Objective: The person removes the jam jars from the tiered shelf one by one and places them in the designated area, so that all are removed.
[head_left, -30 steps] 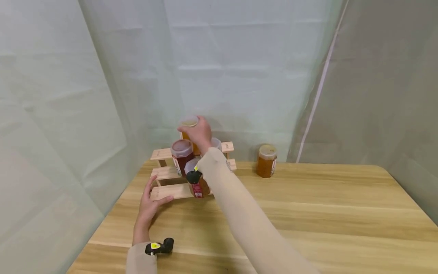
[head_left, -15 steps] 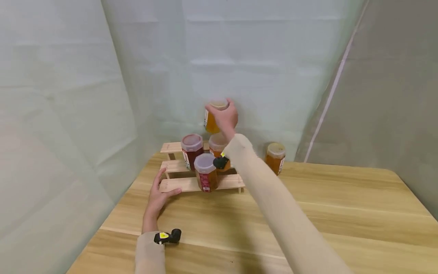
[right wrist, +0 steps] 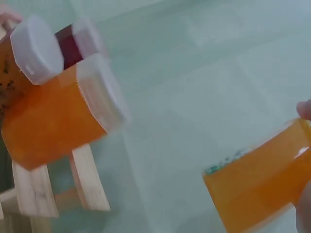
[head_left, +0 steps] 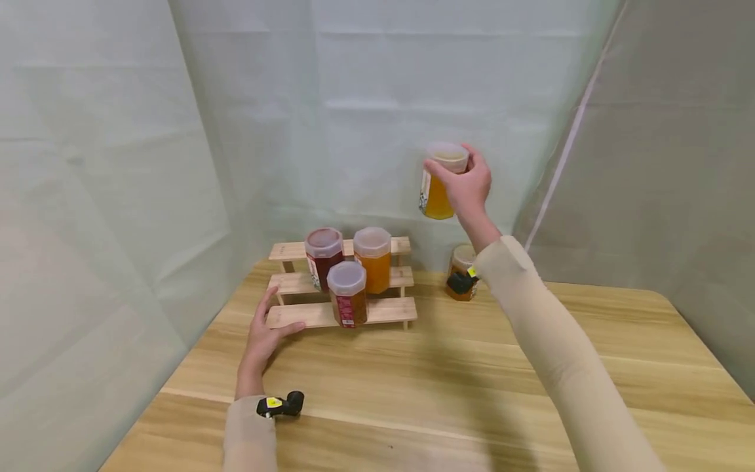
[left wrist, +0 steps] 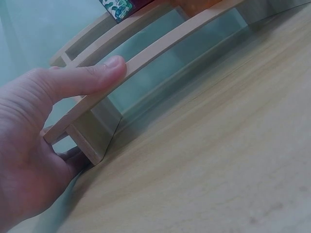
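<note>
My right hand [head_left: 468, 187] grips a jar of yellow-orange contents [head_left: 439, 193] near its pale lid and holds it in the air, right of the three-step wooden rack [head_left: 389, 308]. In the right wrist view that jar [right wrist: 262, 179] shows at the lower right, mostly without its lid. My left hand [head_left: 262, 337] holds the rack's left end; in the left wrist view the thumb [left wrist: 92, 77] lies over the lowest step, with fingers partly hidden beyond the end. On the rack stand a dark red jar [head_left: 323, 252], an orange jar [head_left: 374, 265] and, in front, a brownish jar [head_left: 347, 298] with a magenta label.
Another amber jar [head_left: 464, 255] stands on the wooden table [head_left: 366, 393] right of the rack, partly covered by the right wrist's black camera [head_left: 461, 282]. Pale cloth sheets [head_left: 377, 85] hang behind the table and at both sides.
My right hand has lifted the yellow-orange jar off the back of the rack and carried it up and to the right. The left hand has stayed at the rack's left end.
</note>
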`<state>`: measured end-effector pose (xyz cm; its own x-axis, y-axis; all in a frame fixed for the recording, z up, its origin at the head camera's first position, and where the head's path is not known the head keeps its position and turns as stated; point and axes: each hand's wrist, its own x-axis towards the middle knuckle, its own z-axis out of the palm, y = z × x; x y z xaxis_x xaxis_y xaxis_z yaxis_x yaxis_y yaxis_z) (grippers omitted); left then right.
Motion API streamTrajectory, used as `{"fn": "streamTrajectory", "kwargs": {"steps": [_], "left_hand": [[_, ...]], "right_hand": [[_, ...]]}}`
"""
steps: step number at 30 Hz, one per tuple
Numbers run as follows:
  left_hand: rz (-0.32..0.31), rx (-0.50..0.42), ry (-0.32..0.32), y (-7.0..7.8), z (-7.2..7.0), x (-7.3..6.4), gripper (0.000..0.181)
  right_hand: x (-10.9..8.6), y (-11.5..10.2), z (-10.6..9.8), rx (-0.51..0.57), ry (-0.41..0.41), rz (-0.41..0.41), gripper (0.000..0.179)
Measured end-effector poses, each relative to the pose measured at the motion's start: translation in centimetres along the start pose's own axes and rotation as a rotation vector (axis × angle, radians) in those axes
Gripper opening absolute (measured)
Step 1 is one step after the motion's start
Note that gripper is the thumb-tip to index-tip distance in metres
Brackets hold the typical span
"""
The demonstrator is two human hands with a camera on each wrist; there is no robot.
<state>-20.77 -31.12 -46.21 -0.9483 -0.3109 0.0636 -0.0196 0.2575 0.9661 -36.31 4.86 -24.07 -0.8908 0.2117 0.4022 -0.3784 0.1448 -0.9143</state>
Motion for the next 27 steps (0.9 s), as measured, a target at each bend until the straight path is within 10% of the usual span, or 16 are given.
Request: {"fn": "streamTrajectory", "kwargs": {"steps": [27], "left_hand": [[-0.023, -0.042, 0.017, -1.1, 0.0, 0.1, 0.108]], "right_hand": [[-3.1, 7.1, -11.3, -0.125, -0.006, 0.215, 0.086]]}}
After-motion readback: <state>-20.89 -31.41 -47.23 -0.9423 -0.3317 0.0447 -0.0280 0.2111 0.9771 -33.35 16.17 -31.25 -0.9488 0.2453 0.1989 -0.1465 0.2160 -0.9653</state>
